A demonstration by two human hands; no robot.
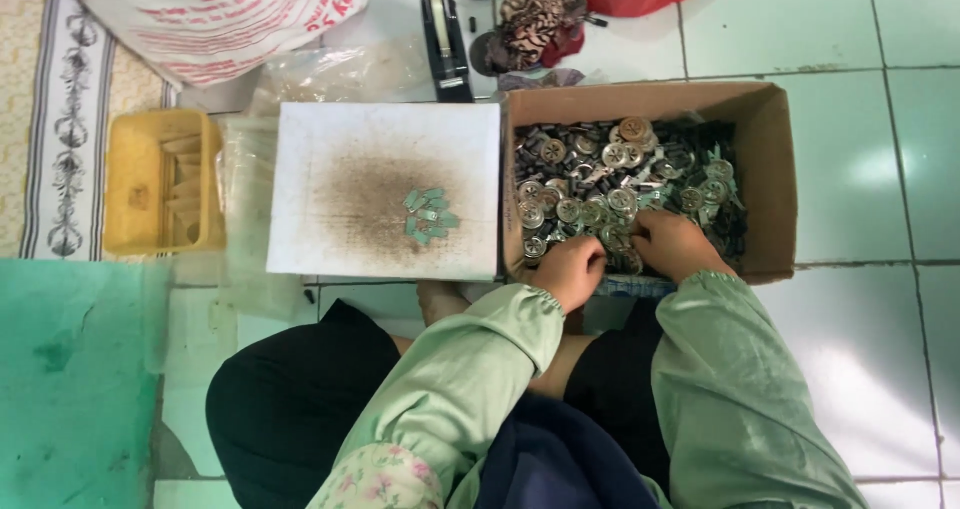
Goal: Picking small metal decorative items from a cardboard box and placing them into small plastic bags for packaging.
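Both hands [625, 254] in box [775, 169] of metal parts [610, 184]

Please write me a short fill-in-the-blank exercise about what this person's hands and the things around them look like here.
1. Both the left hand and the right hand reach into the ____ box.
2. The box holds a heap of round ____ parts.
3. A small pile of green pieces lies on the ____ board.
4. Left of the board stands a ____ plastic basket.

Missing words: cardboard; metal; white; yellow
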